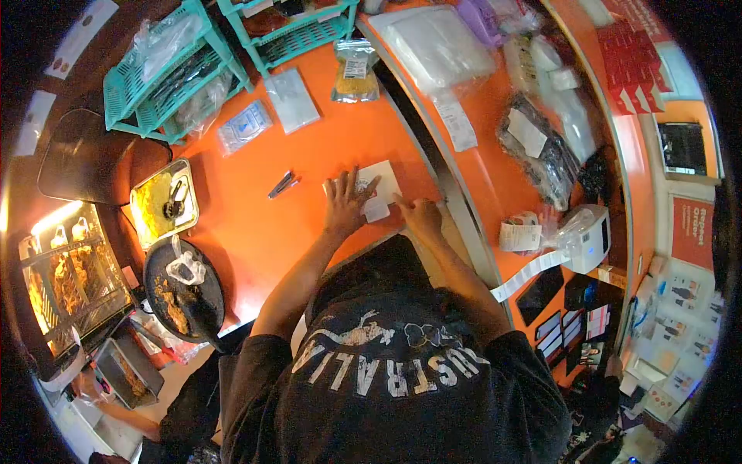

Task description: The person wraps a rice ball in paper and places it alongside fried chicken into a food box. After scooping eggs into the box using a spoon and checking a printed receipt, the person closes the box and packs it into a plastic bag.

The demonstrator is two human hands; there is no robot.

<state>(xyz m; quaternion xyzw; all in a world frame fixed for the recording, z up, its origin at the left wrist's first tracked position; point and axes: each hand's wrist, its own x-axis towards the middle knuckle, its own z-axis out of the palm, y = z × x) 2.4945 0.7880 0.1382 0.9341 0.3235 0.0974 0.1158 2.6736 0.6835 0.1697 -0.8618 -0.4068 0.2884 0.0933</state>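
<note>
A flat, squarish piece of cream paper [385, 176] with a round print lies on the orange counter in front of me. My left hand [348, 199] rests flat on its left part, fingers spread, partly hiding the print. Just right of those fingers, near the paper's lower edge, sits a small white label [376, 209]. My right hand [421, 216] is at the paper's lower right corner, its fingers curled closed and the tips right at the edge. To the left, two pens [283, 185] lie side by side on the counter.
Teal racks [158, 85], plastic packets [292, 100] and a pouch of yellow food [355, 73] stand at the back. At left are a food tray [164, 203] and a dark pan [185, 290]. A label printer [583, 240] stands right; another person's arm [124, 414] shows lower left.
</note>
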